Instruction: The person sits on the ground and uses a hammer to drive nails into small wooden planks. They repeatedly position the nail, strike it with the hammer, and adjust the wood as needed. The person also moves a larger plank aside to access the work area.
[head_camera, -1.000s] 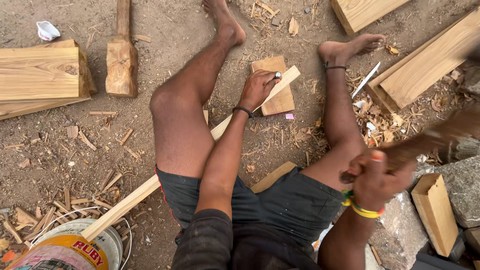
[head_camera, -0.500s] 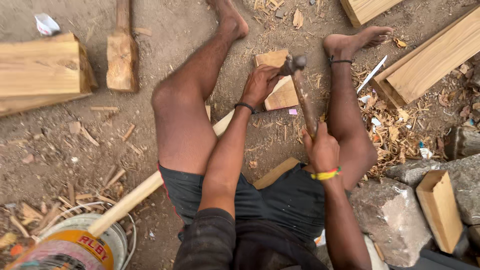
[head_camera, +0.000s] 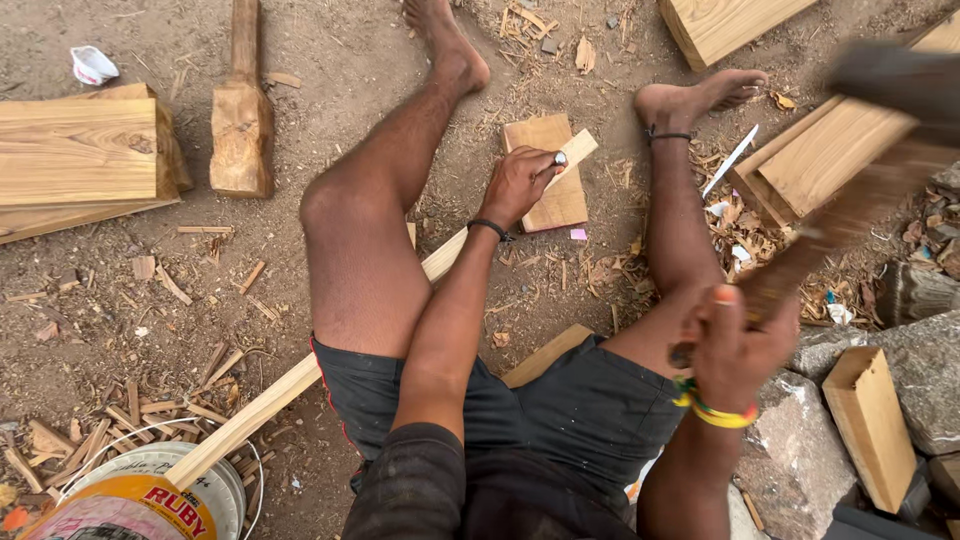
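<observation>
Pinning a long wooden strip (head_camera: 400, 290) onto a small board (head_camera: 548, 170) with left hand (head_camera: 520, 182), right hand (head_camera: 735, 340) wrapped tight around blurry raised hammer (head_camera: 860, 190).

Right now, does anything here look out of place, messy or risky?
Wood chips and shavings litter the dirt ground. The left hand pins a long pale wooden strip on a small flat wooden block, fingers by the strike spot, while the right hand raises a blurred wooden-handled hammer.

Pale matt wooden strip (head_camera: 300, 385) and block (head_camera: 545, 170); glossy plastic bucket (head_camera: 150, 500).
</observation>
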